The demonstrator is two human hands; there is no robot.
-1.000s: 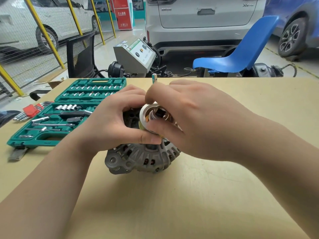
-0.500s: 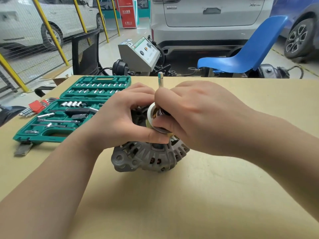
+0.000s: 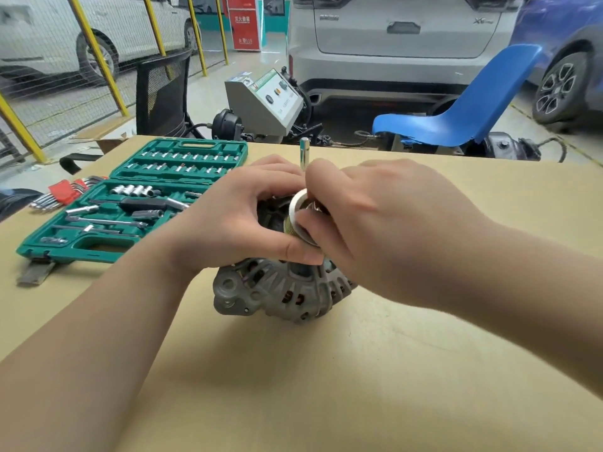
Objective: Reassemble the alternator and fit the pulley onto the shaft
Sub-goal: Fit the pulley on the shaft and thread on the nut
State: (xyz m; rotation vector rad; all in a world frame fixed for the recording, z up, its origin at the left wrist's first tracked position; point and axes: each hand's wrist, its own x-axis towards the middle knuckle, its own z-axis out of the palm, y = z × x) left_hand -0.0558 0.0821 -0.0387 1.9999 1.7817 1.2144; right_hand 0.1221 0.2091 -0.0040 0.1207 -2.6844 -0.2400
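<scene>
Both hands meet over the top of the part: the left hand (image 3: 228,223) curls round one side of a bright silver metal pulley ring (image 3: 298,212), thumb pressed under its near edge, while the right hand (image 3: 385,223) pinches the other side with its fingertips. Between them they hold the pulley tilted, its open face turned toward the left hand, over the grey cast-metal alternator body (image 3: 280,288) with its ribbed, slotted end housing. That body rests on the tan wooden tabletop (image 3: 326,386), near the middle and close to the person.

As I judge it, the housing halves are already joined, so the reassembly looks largely done, and the pulley is partway through going on. It sits crooked rather than square, and I cannot see the shaft or whether the pulley has engaged it. Seating it level and securing it would remain.

Just behind the hands a slim chrome socket (image 3: 304,153) stands upright. Off to the left lies an open green plastic socket-set case (image 3: 137,203), with red-handled hex keys (image 3: 65,192) beside it. Beyond the table stand a blue plastic chair (image 3: 463,115) and a grey test machine (image 3: 264,102).
</scene>
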